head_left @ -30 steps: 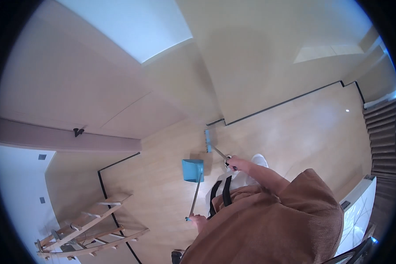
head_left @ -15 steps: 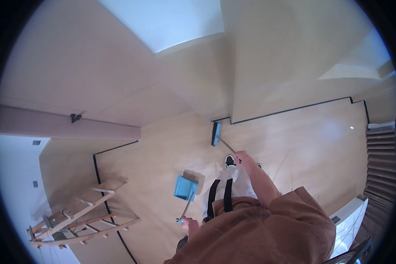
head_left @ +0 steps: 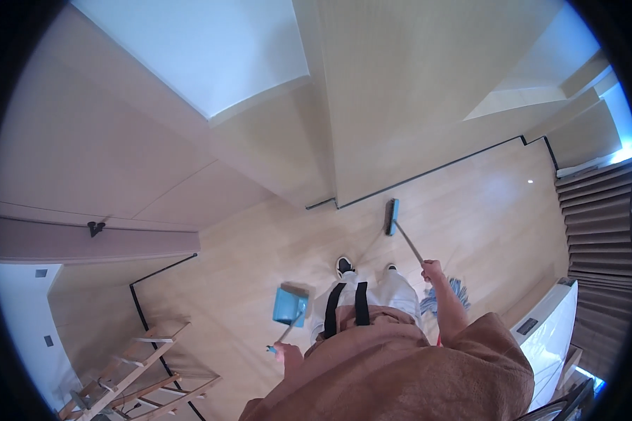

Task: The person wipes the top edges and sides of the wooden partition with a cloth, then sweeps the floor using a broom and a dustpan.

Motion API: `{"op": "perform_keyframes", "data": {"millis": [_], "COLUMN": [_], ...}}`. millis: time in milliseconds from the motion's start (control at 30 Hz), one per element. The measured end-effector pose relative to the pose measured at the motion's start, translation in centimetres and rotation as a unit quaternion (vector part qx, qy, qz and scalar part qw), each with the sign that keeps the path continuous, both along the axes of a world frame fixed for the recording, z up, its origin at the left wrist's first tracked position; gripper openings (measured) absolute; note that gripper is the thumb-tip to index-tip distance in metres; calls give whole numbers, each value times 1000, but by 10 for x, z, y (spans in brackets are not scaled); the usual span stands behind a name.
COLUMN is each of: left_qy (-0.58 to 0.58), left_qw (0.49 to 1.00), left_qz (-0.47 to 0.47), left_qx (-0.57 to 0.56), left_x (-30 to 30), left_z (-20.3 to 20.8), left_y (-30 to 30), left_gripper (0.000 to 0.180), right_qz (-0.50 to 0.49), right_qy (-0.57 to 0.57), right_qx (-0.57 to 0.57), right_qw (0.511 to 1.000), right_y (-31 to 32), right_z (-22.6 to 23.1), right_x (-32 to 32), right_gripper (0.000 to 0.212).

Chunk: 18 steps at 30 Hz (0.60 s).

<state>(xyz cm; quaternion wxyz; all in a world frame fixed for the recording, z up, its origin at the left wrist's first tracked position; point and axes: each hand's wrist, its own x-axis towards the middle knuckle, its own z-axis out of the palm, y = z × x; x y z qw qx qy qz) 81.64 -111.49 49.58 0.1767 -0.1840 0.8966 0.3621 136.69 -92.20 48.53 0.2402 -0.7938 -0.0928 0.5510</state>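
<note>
My right hand (head_left: 433, 271) is closed round the grey handle of a broom (head_left: 393, 217). Its blue head with dark bristles is at the floor, ahead and to the right of my feet. At my left side, my left hand (head_left: 285, 350) grips the handle of a blue long-handled dustpan (head_left: 289, 306). The pan is low over the floor left of my legs, its shadow beside it; whether it touches the floor I cannot tell. I cannot make out any dirt in the pan or by the bristles.
A mop head (head_left: 451, 297) with grey-blue strands lies partly behind my right forearm. A wooden ladder-like rack (head_left: 130, 372) stands at the lower left. Pleated brown curtains (head_left: 600, 231) hang at the right, near a white glossy cabinet (head_left: 551, 344). Dark skirting (head_left: 428, 173) runs along the far wall.
The broom head has swung to the right, away from the wall corner, with my right hand. My view has turned, and the mop head now shows. The dustpan stays at my left.
</note>
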Motion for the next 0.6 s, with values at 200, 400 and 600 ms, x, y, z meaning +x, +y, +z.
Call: {"op": "perform_keyframes", "data": {"millis": [200,400,600], "left_qy": [-56,-2,-29], "left_qw": [996,983,966], "left_qz": [28,157,176], "left_qx": [71,95,189], "left_x": [-27,-31,12], "left_z": [-1,15,46], "left_y": [44,82,110], "left_gripper": [32,28,22], "right_qz": [-52,91,353], "right_qy": [206,285,213], "right_qx": [0,-54,151], "right_qw": [977,953,898], "right_y": [37,69,73], "right_z": [8,2,-151], "right_x": [-9,-146,-248], "right_gripper": [14,21,21]}}
